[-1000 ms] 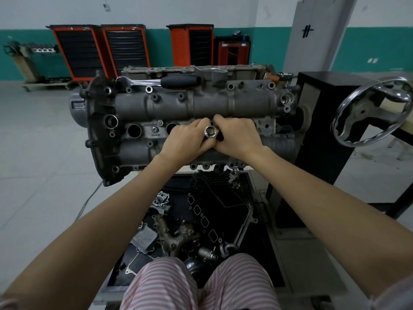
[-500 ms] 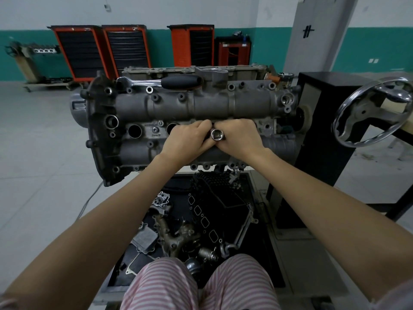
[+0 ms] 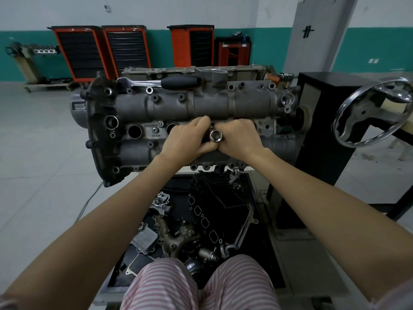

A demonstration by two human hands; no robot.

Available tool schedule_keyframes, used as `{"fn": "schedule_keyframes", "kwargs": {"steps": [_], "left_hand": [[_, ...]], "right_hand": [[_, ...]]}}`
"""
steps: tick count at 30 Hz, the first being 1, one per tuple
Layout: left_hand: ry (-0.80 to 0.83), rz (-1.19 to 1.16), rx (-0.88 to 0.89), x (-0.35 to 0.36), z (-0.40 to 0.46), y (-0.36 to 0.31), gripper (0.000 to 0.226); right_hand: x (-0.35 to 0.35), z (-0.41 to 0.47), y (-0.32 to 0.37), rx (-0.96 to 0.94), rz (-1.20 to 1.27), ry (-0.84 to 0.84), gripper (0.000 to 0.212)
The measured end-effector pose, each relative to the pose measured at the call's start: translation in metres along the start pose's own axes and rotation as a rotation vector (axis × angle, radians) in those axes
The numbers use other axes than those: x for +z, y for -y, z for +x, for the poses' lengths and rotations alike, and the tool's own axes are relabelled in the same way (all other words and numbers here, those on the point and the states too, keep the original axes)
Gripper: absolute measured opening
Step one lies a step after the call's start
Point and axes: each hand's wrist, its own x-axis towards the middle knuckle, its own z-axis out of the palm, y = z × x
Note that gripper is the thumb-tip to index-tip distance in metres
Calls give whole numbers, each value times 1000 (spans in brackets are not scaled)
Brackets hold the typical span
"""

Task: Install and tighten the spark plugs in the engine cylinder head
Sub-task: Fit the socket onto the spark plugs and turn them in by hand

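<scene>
Both my hands meet at the middle of the grey cylinder head. My left hand and right hand have their fingers curled around a shiny socket, its open end facing me.

Auto repair workshop: engine cylinder head on a stand, orange tool cabinets along the wall behind it, loose engine parts in a tray below it.

Your left hand and right hand hide the socket's shaft and the plug hole beneath. You can't see any spark plug.
</scene>
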Motion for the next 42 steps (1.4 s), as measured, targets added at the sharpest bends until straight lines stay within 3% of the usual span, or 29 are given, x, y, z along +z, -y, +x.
{"fn": "schedule_keyframes", "kwargs": {"steps": [5, 10, 16, 21, 28, 34, 42], "left_hand": [[-11, 33, 41, 0, -1, 1, 33], [-31, -99, 15, -5, 0, -5, 32], [-23, -47, 4, -5, 0, -5, 37], [-3, 28, 35, -1, -1, 0, 32], [-6, -71, 25, -4, 0, -5, 34], [-8, -36, 19, -3, 0, -4, 36], [-12, -43, -3, 0, -1, -1, 33]], "right_hand": [[4, 0, -3, 36, 27, 10, 14], [6, 0, -4, 19, -22, 54, 30], [0, -1, 0, -14, -8, -62, 19], [3, -1, -1, 26, 47, -27, 21], [7, 0, -3, 46, -36, 43, 27], [2, -1, 0, 20, 4, -24, 20], [3, -1, -1, 32, 12, 50, 15]]}}
